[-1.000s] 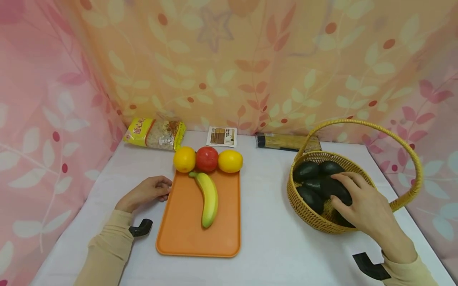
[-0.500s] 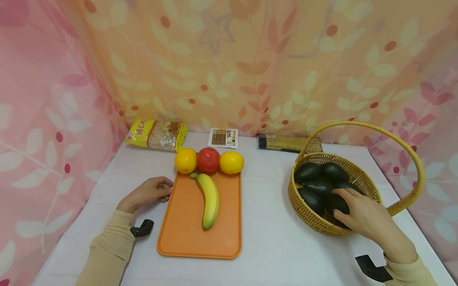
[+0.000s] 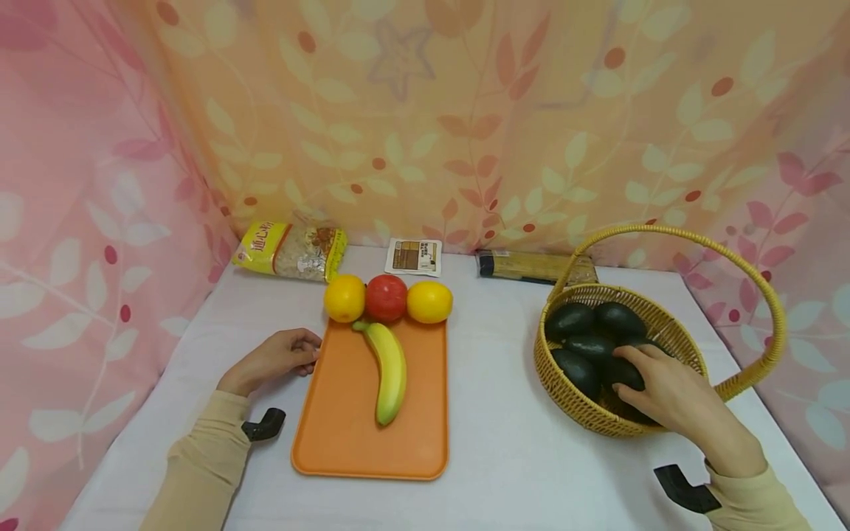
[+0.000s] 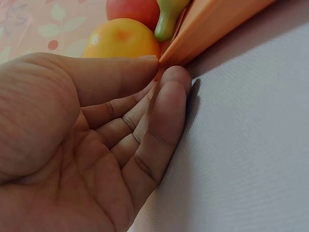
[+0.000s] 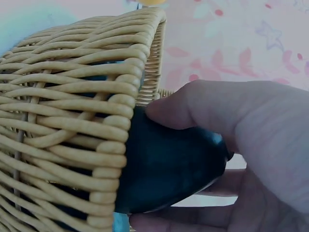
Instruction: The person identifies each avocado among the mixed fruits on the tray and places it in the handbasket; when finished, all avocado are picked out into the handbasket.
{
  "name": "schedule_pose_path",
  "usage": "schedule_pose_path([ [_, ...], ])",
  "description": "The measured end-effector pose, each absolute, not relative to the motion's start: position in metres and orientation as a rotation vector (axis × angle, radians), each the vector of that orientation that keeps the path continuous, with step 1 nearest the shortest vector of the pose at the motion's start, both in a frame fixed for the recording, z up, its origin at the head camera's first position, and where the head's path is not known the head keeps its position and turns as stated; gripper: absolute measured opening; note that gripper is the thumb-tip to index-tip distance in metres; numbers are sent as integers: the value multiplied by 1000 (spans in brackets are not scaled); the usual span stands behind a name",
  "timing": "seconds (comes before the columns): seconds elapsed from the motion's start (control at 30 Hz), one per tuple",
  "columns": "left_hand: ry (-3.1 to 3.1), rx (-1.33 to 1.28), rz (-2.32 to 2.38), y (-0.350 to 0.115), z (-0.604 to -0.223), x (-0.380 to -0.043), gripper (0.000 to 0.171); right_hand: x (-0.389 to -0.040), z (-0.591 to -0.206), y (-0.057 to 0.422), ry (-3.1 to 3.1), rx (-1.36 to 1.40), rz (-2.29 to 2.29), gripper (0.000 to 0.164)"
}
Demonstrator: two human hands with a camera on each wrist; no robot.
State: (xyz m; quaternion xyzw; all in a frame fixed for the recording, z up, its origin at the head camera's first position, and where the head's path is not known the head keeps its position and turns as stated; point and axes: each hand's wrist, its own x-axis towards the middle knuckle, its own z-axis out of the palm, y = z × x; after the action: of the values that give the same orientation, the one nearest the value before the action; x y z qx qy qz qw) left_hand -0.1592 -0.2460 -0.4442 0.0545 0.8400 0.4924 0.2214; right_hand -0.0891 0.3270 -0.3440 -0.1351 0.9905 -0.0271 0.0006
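My right hand [image 3: 680, 394] grips a dark avocado [image 3: 626, 374] at the near right side of the wicker basket [image 3: 564, 405]. In the right wrist view, the thumb lies along one side of this avocado [image 5: 174, 164] and fingers lie on the other; the rim hides part of it. Several more dark avocados [image 3: 578, 372] lie in the basket. My left hand [image 3: 275, 360] pinches the left edge of the orange tray [image 3: 345, 435], thumb over the edge and fingertips below it. A banana [image 3: 392, 372] lies lengthwise on this tray.
Along the tray's far end sit an orange [image 3: 344, 298], a red round fruit [image 3: 386, 297] and a lemon [image 3: 430, 302]. Behind are a yellow pasta bag [image 3: 292, 251], a small sachet [image 3: 414, 257] and a long packet [image 3: 524, 266]. The basket's tall handle [image 3: 764, 295] arches over it.
A second ago my right hand held the avocado farther up over the others; it has come down and nearer within the basket. My left hand and the tray keep their places.
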Motion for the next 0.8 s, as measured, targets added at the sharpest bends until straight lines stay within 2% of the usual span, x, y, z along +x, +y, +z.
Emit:
schedule_pose_path([
  [0.2,2329,153,1351,-247,-445,-160,33,-90,-345,329,3113,-481,-79,52],
  [0.8,2321,155,1356,-247,-446,-161,34,-103,-338,331,3021,-313,-138,52],
])
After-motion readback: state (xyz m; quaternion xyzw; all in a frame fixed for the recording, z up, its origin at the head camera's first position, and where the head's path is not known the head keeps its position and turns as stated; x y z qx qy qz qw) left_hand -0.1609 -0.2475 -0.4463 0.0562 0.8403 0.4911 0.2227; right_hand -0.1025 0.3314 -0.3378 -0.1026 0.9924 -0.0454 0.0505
